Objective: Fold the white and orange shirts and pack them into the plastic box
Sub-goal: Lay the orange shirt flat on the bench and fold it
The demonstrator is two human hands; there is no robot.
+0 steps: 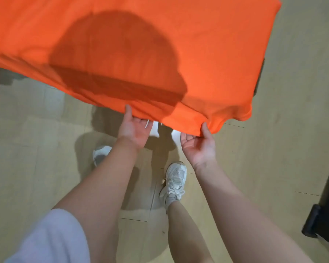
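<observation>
The orange shirt (131, 44) is spread wide across the upper half of the head view, its near edge hanging over the floor. My left hand (134, 130) pinches that near edge from below, thumb on top. About a hand's width to the right, my right hand (198, 145) grips the same edge with thumb over the fabric and fingers under it. A bit of white (154, 128) shows under the orange edge between my hands; I cannot tell what it is. The plastic box is hidden from view.
Pale wooden floor (292, 111) lies below and to the right. My feet in white sneakers (176, 179) stand under the hands. A black piece of furniture (325, 215) sits at the right edge. A dark edge (259, 76) peeks from under the shirt's right side.
</observation>
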